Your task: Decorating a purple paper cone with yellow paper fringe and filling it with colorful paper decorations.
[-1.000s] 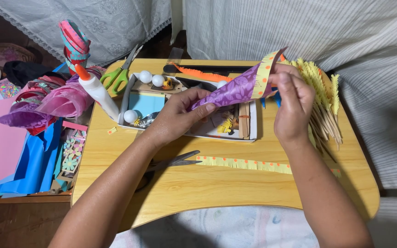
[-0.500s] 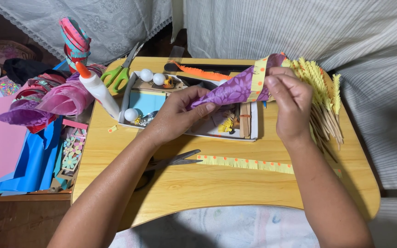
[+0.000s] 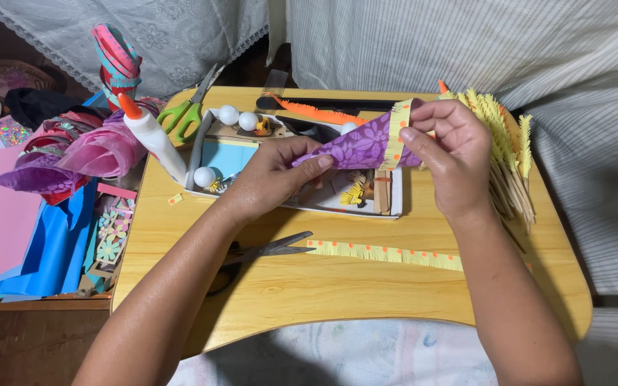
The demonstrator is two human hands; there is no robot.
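- Purple paper cone (image 3: pixel 363 145) is sitting in the middle of the frame, above the tray, with both hands holding it.
- Left hand (image 3: pixel 273 179) is curling closed around the pointy end, fingers and thumb pinching the paper.
- Right hand (image 3: pixel 448 154) is gripping the wide end, fingertips bent over the yellow fringed strip (image 3: pixel 395 132) with orange dots that is wrapping the rim.
- To do this well, I think the right fingers should be pressing the strip flat all along the rim while the left hand is keeping the cone from turning or squashing.
- White tray (image 3: pixel 395 204), in the middle of the yellow wooden table (image 3: pixel 337 286), is holding white balls (image 3: pixel 229 114), blue paper and small wooden clips.
- Glue bottle (image 3: pixel 153 139) with an orange tip is leaning at the tray's left edge.
- Dark scissors (image 3: pixel 266 250) and a second fringed strip (image 3: pixel 384 254) are lying below the tray.
- Green scissors (image 3: pixel 187 107) are lying at the upper left of the table.
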